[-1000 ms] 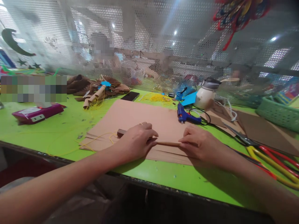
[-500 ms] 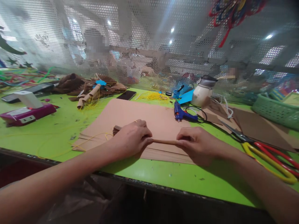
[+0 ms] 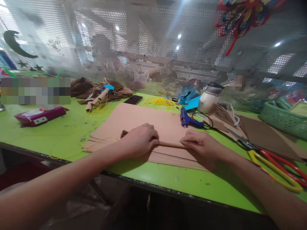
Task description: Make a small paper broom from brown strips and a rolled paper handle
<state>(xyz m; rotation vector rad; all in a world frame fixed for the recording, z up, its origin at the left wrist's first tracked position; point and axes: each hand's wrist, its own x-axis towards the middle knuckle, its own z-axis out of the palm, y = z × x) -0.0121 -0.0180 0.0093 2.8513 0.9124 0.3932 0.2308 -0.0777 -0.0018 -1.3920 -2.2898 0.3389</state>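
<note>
A narrow folded strip of brown paper (image 3: 170,144) lies across a stack of brown paper sheets (image 3: 144,113). My left hand (image 3: 139,140) is closed on the strip's left part, thumb and fingers pinching it. Beyond that hand's wrist, the strip's pleated end (image 3: 124,133) sticks out with its layers fanned, near a thin yellow string (image 3: 103,139). Pinching the right part is my right hand (image 3: 203,143), fingers bent and close together. Between the two hands a short length of the strip shows.
A blue glue gun (image 3: 192,119) rests at the stack's upper right. Scissors (image 3: 266,159) with red and yellow handles lie right of my right hand. Behind are a white jar (image 3: 209,99), a phone (image 3: 133,100) and a green basket (image 3: 283,118). A purple power strip (image 3: 40,115) sits left.
Both hands stay on the strip; my right fingers have shifted slightly and straightened along it. The whole view has moved a little, so things appear lower and farther right.
</note>
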